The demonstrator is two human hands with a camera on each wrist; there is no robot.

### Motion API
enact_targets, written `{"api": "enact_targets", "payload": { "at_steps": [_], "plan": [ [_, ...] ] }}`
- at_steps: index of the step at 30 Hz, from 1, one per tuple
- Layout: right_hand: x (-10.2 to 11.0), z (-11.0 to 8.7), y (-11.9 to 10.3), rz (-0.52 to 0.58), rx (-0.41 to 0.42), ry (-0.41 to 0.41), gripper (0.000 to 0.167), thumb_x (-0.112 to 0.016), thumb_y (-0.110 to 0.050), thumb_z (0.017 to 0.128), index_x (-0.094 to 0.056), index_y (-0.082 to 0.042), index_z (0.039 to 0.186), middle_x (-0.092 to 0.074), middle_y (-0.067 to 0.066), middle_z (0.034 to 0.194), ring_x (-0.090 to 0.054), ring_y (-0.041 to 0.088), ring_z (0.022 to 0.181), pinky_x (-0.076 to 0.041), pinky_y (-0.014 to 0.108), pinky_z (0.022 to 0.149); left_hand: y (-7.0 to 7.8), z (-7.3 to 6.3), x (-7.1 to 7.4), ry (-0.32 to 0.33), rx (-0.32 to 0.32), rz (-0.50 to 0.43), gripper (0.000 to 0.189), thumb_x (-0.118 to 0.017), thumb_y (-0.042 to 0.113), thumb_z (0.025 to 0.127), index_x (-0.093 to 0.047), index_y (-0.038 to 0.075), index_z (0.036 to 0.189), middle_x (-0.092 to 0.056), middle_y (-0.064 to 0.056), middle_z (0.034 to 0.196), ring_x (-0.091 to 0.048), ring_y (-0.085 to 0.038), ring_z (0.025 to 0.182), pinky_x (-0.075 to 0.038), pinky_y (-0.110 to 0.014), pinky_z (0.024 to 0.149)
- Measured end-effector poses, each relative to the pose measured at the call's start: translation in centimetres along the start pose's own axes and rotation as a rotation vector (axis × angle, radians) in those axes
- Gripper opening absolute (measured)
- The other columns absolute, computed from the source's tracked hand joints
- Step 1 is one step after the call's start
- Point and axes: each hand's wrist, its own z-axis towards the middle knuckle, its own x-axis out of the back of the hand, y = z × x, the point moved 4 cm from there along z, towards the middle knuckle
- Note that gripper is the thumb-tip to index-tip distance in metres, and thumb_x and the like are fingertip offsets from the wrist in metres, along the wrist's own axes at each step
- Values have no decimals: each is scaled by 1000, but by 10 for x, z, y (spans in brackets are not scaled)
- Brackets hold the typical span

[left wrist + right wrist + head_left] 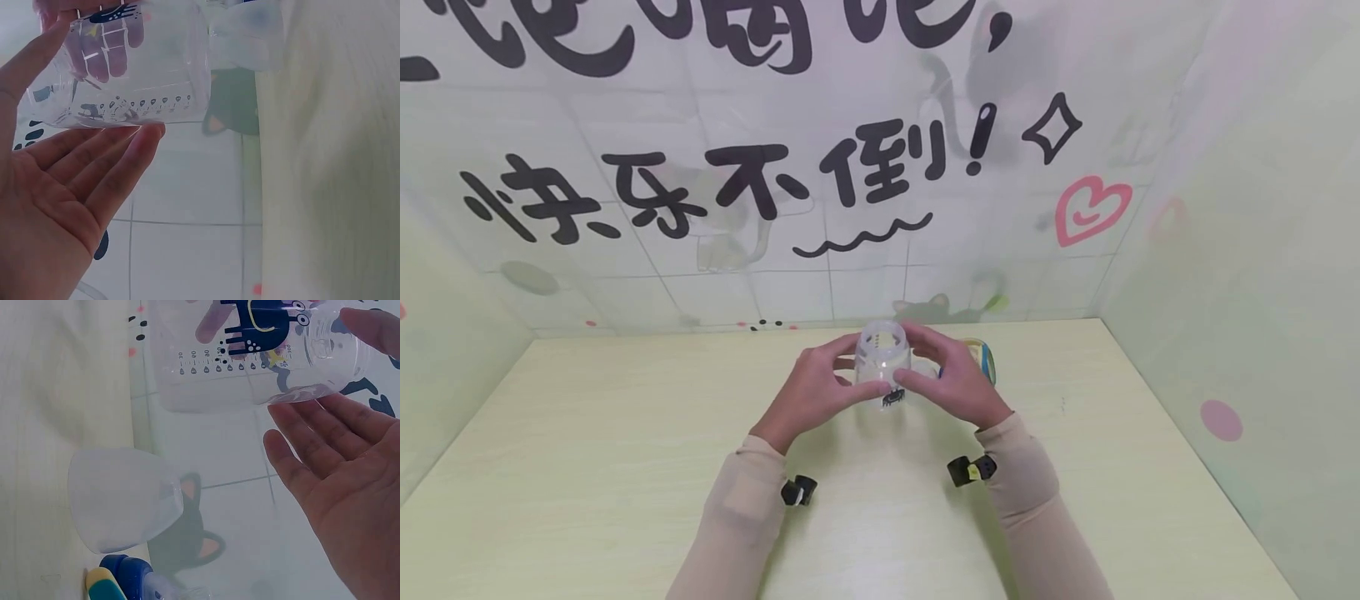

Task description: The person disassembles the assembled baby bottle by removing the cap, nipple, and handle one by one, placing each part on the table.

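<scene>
A clear baby bottle (882, 360) with an open neck is held up between my two hands, its neck pointing upward. My left hand (818, 385) grips it from the left, thumb across the front and fingers against the far side. From the right, my right hand (957, 382) holds the same bottle, with the thumb near its front. The right wrist view shows a dark cartoon animal and a row of scale marks printed on the bottle wall (206, 384). The bottle's base appears to be off the table.
Beyond my right hand, a frosted translucent cap (122, 500) stands on the pale wooden table (625, 467). Next to it lies a blue collar (132, 575) with a teal and yellow part (105, 584). A printed wall covering (737, 292) rises behind the table.
</scene>
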Motion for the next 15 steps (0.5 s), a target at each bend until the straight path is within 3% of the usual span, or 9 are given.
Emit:
{"api": "enact_targets", "payload": {
  "at_steps": [6,15],
  "plan": [
    [-3,0,9,-74,-36,-12,54,-76,-11,87,-56,-1,136,-64,16,129,-59,26,122,-42,48,107,-10,1,-2,-54,12,-25,72,-85,35,79,-56,9,140,-64,-5,130,-68,-28,108,-58,-31,78],
    [-6,-1,11,-158,-42,-38,53,-79,-14,83,-61,-2,131,-68,14,124,-62,23,117,-44,45,104,-22,0,-5,-118,45,-62,70,-86,31,77,-56,11,137,-63,-2,129,-64,-29,114,-57,-33,82]
  ]
}}
